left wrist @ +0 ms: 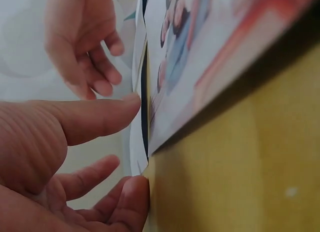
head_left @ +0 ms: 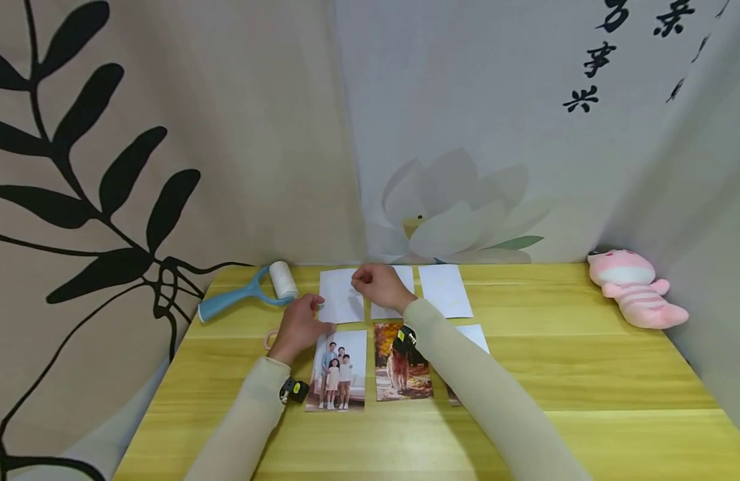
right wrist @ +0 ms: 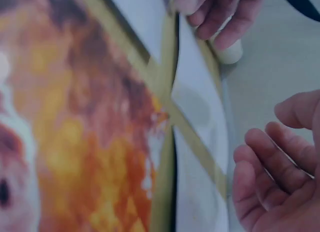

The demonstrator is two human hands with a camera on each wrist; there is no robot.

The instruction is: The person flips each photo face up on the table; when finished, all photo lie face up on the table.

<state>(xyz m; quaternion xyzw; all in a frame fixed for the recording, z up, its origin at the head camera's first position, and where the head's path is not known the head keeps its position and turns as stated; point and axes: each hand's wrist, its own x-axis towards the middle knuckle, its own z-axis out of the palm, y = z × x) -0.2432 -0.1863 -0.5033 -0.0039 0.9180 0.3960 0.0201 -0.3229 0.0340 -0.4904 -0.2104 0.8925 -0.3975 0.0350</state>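
Note:
My left hand (head_left: 300,327) is at the left side of a white card (head_left: 340,304), its fingers near that card's edge. Its thumb points toward the top edge of a family photo (head_left: 336,374). In the left wrist view the thumb is straight and the other fingers are relaxed. Above the white cards hovers my right hand (head_left: 382,286), fingers loosely bent, with nothing visible in them in the right wrist view (right wrist: 280,177). A second white card (head_left: 406,277) lies partly under it. Below, a dog photo (head_left: 400,374) is partly covered by the right wrist.
Another white card (head_left: 445,291) lies at the back right of the row. My right forearm hides much of a third photo (head_left: 473,336). A blue-handled lint roller (head_left: 238,297) and a pink ring (head_left: 270,339) are on the left. A pink plush toy (head_left: 637,287) sits at the far right.

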